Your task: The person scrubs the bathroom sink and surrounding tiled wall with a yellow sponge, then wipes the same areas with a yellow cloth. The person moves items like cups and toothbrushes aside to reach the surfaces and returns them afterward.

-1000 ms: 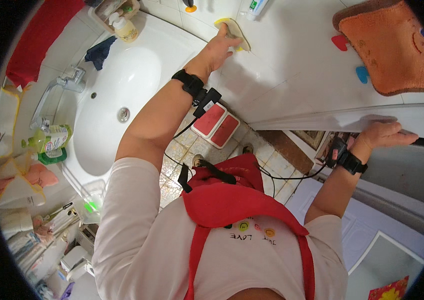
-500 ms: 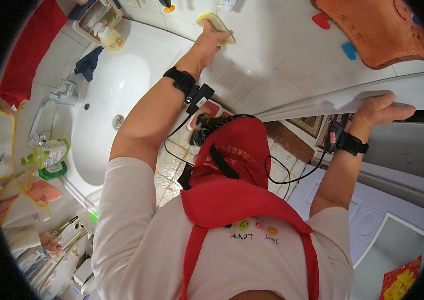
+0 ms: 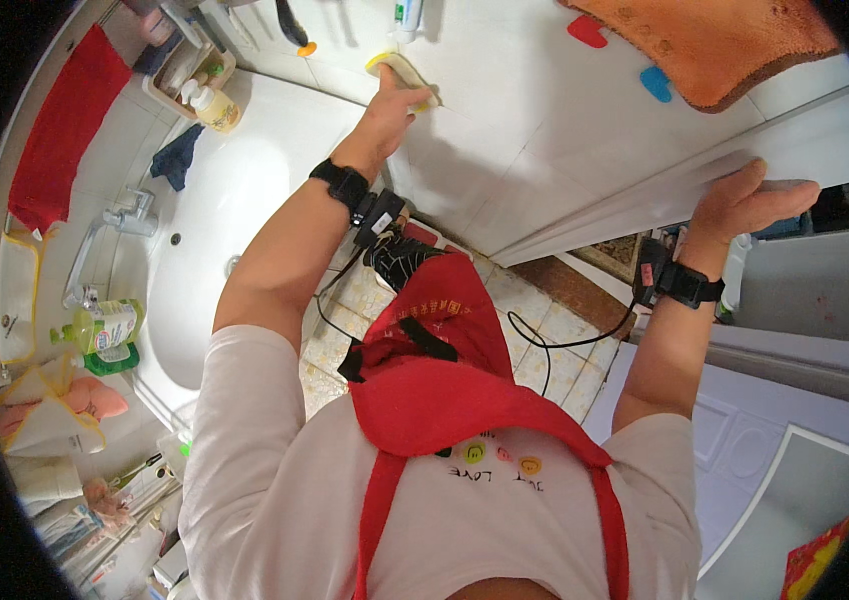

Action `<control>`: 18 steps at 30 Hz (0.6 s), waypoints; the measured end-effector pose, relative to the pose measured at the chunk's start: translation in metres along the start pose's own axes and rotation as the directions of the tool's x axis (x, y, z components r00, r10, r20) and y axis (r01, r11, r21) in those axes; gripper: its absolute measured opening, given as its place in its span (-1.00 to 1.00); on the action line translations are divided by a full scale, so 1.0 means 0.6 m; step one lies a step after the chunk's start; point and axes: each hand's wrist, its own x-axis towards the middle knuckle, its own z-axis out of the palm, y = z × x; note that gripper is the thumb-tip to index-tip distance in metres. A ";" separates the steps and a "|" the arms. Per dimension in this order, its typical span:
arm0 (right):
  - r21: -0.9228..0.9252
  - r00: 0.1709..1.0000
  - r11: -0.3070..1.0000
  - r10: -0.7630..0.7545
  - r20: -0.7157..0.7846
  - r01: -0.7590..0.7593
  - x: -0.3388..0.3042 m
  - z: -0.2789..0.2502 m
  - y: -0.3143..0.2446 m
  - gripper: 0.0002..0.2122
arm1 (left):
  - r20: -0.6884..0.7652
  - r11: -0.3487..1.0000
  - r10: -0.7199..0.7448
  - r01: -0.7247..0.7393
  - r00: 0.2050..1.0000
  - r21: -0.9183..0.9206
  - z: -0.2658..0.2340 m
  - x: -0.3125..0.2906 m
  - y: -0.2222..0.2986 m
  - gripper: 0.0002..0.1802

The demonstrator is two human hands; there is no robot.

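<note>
A pale, yellow-edged cloth [image 3: 403, 72] lies against the white tiled wall [image 3: 505, 110], just beyond the upper right corner of the washbasin [image 3: 270, 125]. The left hand [image 3: 385, 125] presses on it, thumb and a finger spread apart; whether the fingers also pinch the cloth, I cannot tell. The right hand [image 3: 753, 205] is at the pale edge strip where the wall ends, its fingers stretched out, the thumb apart, clasping nothing visible. Near the cloth are a white tube [image 3: 408, 18] and a dark handle with an orange tip [image 3: 295, 28]. An orange towel [image 3: 720, 55] hangs above the right hand, beside a red heart shape [image 3: 588, 31] and a blue one [image 3: 656, 84]. A pump bottle [image 3: 213, 108] and a dark cloth [image 3: 176, 157] rest on the washbasin's far rim, with a chrome faucet [image 3: 135, 214] and a green bottle [image 3: 110, 325] along its left side.
</note>
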 end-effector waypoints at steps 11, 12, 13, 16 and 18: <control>-0.079 0.994 0.991 -0.109 0.003 0.109 0.001 -0.001 0.000 -0.40 | -0.039 0.999 -0.017 0.016 0.999 -0.046 -0.003 0.009 -0.013 0.05; -0.090 0.994 0.990 -0.112 0.004 0.112 0.000 -0.001 0.001 -0.40 | -0.039 0.998 -0.030 0.028 0.999 -0.052 -0.003 0.010 -0.014 0.05; -0.102 0.993 0.988 -0.115 0.006 0.115 0.000 -0.001 0.002 -0.40 | -0.033 0.998 -0.020 0.018 0.999 -0.053 -0.002 0.010 -0.015 0.05; -0.073 0.995 0.992 -0.100 -0.001 0.100 -0.001 0.001 0.003 -0.40 | -0.048 0.998 0.000 -0.003 0.999 -0.067 -0.003 0.011 -0.017 0.05; -0.027 0.997 0.997 -0.077 0.004 0.078 -0.001 0.001 0.003 -0.40 | -0.048 0.997 0.001 -0.005 0.999 -0.076 -0.003 0.011 -0.018 0.02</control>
